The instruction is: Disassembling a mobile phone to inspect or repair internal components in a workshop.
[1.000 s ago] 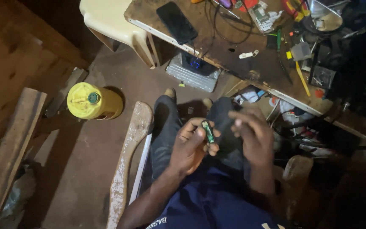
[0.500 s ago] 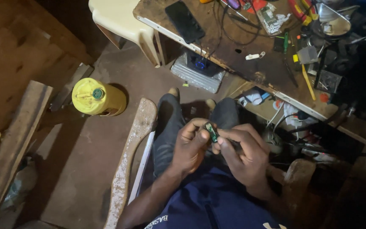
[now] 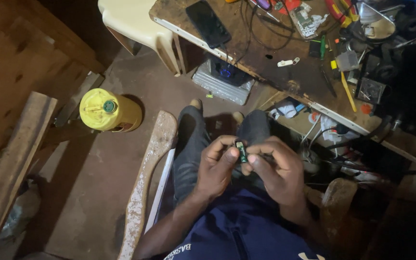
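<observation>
Green part [image 3: 241, 151] btwn both hands

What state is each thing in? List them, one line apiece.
Small green part: pinched between both hands' fingers, over the lap.
Left hand: closed on the part.
Right hand: closed on the part.
Black phone: flat on the workbench, screen dark.
Yellow jerrycan: on the floor, capped.

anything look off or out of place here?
Mostly clutter. The workbench is strewn with tangled wires, tools and a bare circuit board. A yellow jerrycan lies tipped on the floor. Both hands, left and right, pinch a small green part over the lap; no damage visible on it.
</observation>
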